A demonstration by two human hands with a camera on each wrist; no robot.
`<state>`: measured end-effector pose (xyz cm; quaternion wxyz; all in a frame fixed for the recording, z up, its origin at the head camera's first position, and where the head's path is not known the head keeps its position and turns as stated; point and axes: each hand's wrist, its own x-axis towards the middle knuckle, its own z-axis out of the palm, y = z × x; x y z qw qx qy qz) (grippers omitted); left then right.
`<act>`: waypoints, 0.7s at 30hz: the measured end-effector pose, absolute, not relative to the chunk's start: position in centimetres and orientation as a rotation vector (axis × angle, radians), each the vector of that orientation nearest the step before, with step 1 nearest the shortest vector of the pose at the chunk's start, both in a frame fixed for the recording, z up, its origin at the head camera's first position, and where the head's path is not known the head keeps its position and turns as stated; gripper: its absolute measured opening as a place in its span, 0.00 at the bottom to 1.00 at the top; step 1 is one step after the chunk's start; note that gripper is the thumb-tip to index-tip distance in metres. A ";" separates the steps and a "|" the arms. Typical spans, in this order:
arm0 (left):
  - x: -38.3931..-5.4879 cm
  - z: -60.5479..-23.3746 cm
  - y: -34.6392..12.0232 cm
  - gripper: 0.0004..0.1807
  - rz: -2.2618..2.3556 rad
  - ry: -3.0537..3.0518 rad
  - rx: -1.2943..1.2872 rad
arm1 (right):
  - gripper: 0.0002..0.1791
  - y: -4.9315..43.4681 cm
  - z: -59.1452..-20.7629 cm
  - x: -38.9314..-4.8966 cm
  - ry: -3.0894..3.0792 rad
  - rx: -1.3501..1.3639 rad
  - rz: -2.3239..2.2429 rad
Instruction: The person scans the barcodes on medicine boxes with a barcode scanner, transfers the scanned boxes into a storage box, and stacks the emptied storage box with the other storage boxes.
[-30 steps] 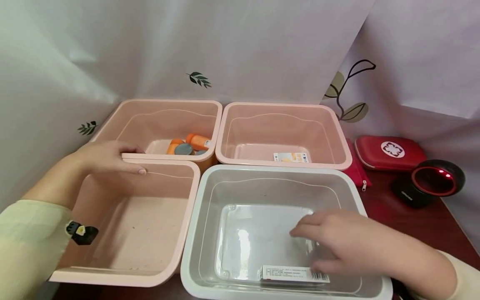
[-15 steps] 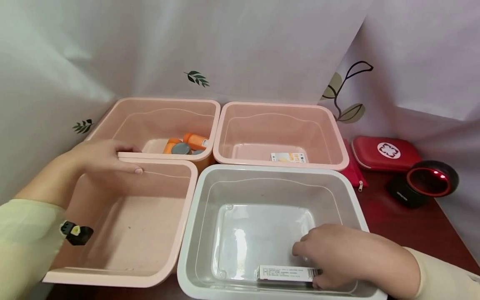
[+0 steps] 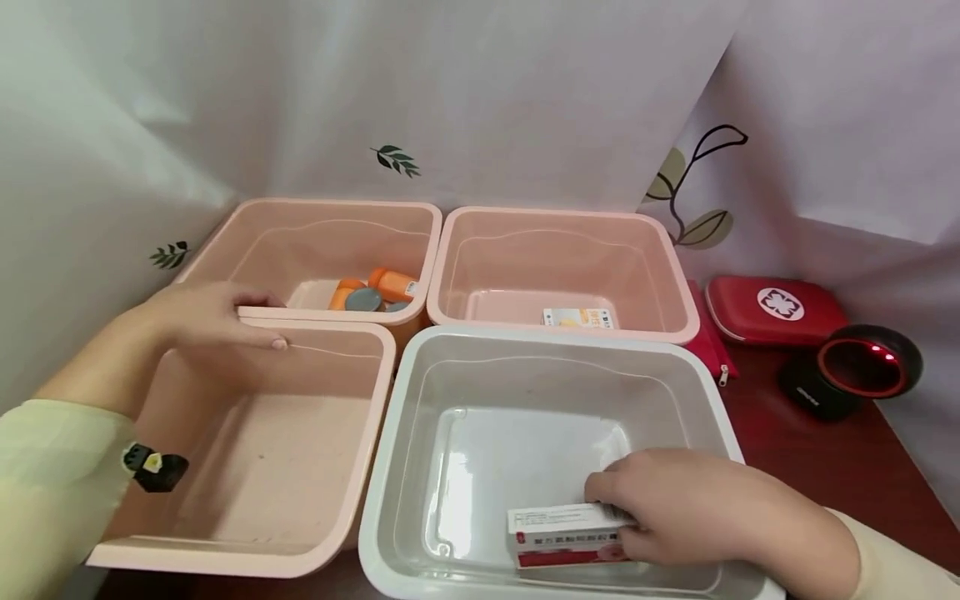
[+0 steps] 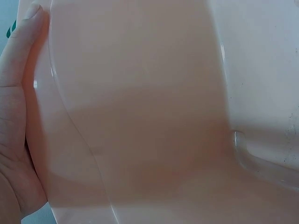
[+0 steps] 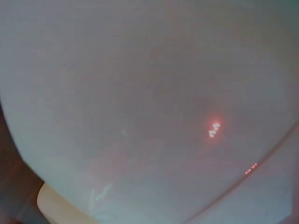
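Note:
In the head view my right hand (image 3: 690, 508) reaches into the grey bin (image 3: 517, 450) and pinches the right end of a white and red medicine box (image 3: 566, 537). The box is tilted, so both its printed white side and its red-banded face show. My left hand (image 3: 198, 321) grips the far rim of the front left pink bin (image 3: 300, 467), thumb inside and fingers over the back, mostly hidden. That thumb (image 4: 16, 56) lies along the pink wall in the left wrist view. Only pale bin wall (image 5: 140, 93) with red light spots fills the right wrist view.
Behind stand two more pink bins: the left one (image 3: 337, 210) holds several orange bottles (image 3: 393, 285), the right one (image 3: 562, 218) a white and orange box (image 3: 577, 317). At right are a red first-aid case (image 3: 776, 312), a red pouch (image 3: 708, 346) and a black scanner-like device (image 3: 862, 367).
My right hand has come down onto the medicine box, taken hold of it and tipped it up, so its red face now shows. The left hand keeps its place on the rim.

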<state>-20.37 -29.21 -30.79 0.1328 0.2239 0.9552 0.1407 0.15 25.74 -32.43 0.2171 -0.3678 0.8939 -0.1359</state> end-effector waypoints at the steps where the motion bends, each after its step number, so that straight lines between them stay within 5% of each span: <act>1: -20.3 -30.8 -29.2 0.30 0.415 2.768 0.648 | 0.16 25.7 -32.4 0.0 2.484 -1.046 -0.427; 21: -20.6 -30.6 -28.9 0.33 0.378 2.754 0.646 | 0.33 26.8 -31.1 -1.0 2.243 -1.418 -1.634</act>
